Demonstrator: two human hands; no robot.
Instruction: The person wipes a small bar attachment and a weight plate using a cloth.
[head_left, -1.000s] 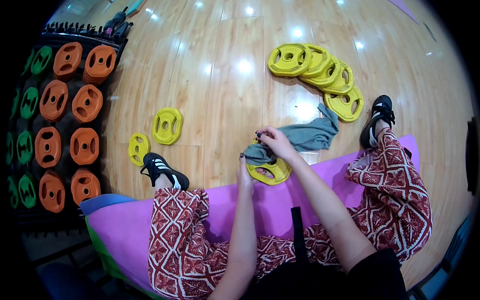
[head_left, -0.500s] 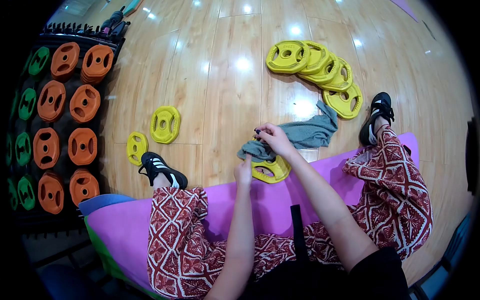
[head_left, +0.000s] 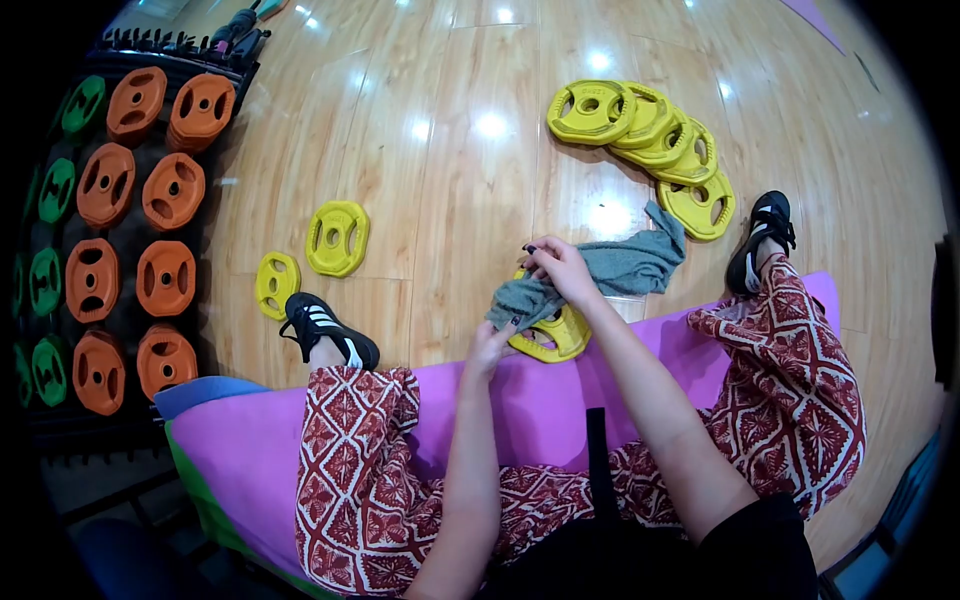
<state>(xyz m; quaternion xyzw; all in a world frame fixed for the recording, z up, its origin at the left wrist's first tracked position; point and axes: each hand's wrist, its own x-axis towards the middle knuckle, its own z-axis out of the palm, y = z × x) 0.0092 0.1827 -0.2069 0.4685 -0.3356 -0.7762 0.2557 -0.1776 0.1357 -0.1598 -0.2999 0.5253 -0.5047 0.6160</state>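
Observation:
A yellow weight plate (head_left: 562, 338) lies between my feet, its upper part covered by a grey-green cloth (head_left: 630, 262). My right hand (head_left: 562, 270) is closed on the cloth over the plate, fingers bent together. At the plate's left edge my left hand (head_left: 488, 348) pinches the bunched end of the cloth, thumb up. The cloth's loose end trails right across the floor, close to a fanned row of several overlapping yellow plates (head_left: 592, 112). Two more yellow plates lie apart on the left: a larger-looking one (head_left: 326, 240) and one (head_left: 268, 285) by my shoe.
Black-and-white shoes (head_left: 325, 330) stand on either side. A pink mat (head_left: 250, 440) lies under my legs, in patterned trousers. On the left, a dark rack (head_left: 225, 300) carries orange plates (head_left: 168, 278) and green plates (head_left: 55, 190). Wooden flooring (head_left: 450, 200) spreads ahead.
My left hand has turned slightly, so its thumb shows against the cloth. The bunched cloth end has shifted a little on the plate. The whole view has moved slightly.

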